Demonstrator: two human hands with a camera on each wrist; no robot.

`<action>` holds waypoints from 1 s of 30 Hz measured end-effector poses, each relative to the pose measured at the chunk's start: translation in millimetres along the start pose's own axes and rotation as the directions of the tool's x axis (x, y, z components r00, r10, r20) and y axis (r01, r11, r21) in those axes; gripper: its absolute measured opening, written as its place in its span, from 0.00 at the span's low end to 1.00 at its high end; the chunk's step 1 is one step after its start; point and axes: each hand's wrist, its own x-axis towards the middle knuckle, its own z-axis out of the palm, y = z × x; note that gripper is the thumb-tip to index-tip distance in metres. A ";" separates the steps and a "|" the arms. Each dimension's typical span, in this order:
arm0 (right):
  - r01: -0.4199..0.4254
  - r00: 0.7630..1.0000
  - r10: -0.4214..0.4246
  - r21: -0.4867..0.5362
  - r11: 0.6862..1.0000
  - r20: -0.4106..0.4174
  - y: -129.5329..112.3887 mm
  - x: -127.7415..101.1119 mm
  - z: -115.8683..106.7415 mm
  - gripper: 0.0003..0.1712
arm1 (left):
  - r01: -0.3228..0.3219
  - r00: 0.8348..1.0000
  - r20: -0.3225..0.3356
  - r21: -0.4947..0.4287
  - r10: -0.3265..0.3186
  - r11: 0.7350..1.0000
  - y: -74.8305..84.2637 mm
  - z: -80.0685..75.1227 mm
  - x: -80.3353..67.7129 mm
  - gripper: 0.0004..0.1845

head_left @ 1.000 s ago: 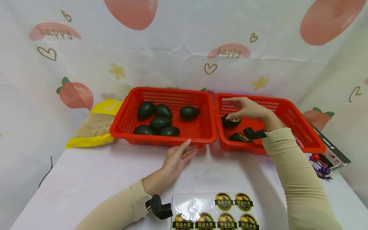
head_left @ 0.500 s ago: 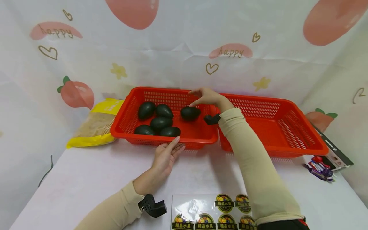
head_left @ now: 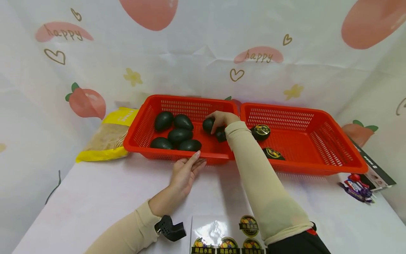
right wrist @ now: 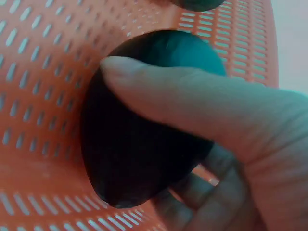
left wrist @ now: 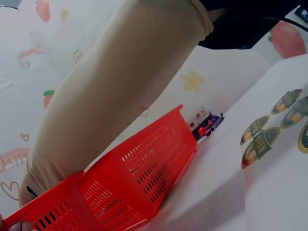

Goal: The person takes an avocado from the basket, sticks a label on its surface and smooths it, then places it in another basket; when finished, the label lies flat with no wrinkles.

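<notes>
Avocado (right wrist: 144,120) sits wrapped in the right hand's (head_left: 222,120) grip, plain only from the wrist view.

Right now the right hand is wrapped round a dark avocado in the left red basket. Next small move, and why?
Probably lift it straight up, clear of the rim. The right hand has fingers curled round the dark green avocado, which sits low on the floor of the left red plastic basket. The left hand rests flat at that basket's front wall, steadying it. Five other avocados lie apart.
</notes>
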 end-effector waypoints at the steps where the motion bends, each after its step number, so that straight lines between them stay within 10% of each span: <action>1: -0.013 1.000 0.013 -0.004 1.000 0.006 0.4 -0.7 0.1 0.37 | -0.002 1.000 0.002 0.005 0.002 1.000 0.0 0.0 -0.1 0.15; 10: 0.116 0.987 -0.123 -0.064 0.991 -0.106 -6.4 -25.3 -6.0 0.39 | -0.002 1.000 0.019 0.018 0.002 1.000 -2.7 0.3 0.9 0.13; 17: 0.307 0.926 -0.315 -0.072 0.949 -0.207 -23.3 -96.5 -7.2 0.37 | -0.032 0.999 0.006 -0.001 0.032 0.999 -2.0 -1.5 2.2 0.12; 24: 0.476 0.853 -0.469 -0.025 0.879 -0.229 -9.1 -175.8 32.5 0.34 | -0.055 0.998 -0.001 -0.008 0.055 0.998 -2.6 -3.2 3.0 0.11; 30: 0.537 0.840 -0.531 0.022 0.844 -0.110 17.0 -199.5 83.7 0.34 | -0.079 0.997 -0.008 0.025 0.079 0.997 -1.2 -2.2 5.3 0.12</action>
